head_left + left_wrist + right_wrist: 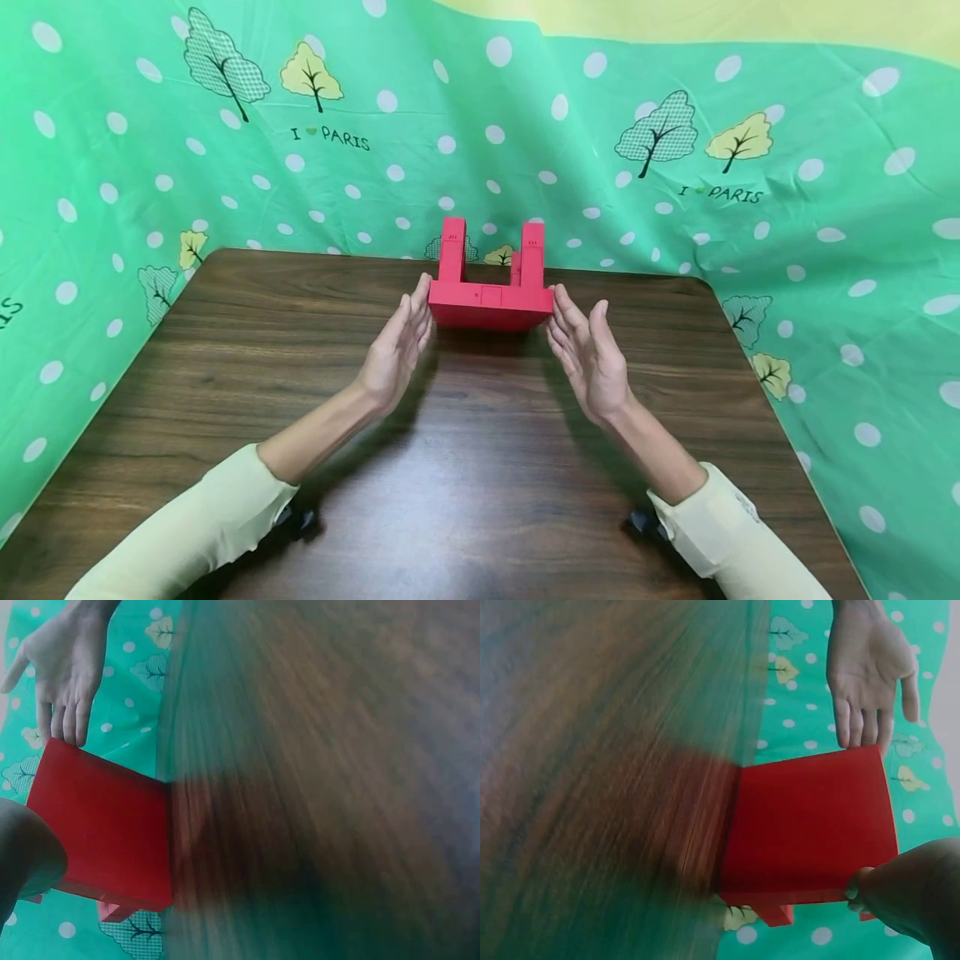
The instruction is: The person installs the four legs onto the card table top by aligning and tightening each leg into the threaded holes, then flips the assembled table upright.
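Observation:
A red box-like object [491, 307] stands at the far part of the table, with two raised bars [532, 250] extending from its back; its exact kind cannot be told. My left hand [392, 354] touches its left side with straight fingers, thumb apart. On the opposite side, the straight fingers of my right hand [592, 358] touch the right end. Both palms face inward. In the left wrist view a broad flat red face [109, 825] shows, with the right hand [71, 671] at its upper edge. The right wrist view has the left hand [870, 679] at the far edge.
The dark wood-grain table [480, 467] has its back edge just behind the red object. A green dotted cloth [480, 108] with tree prints hangs behind and along both sides. Small dark devices [302, 522] sit by the light sleeve cuffs.

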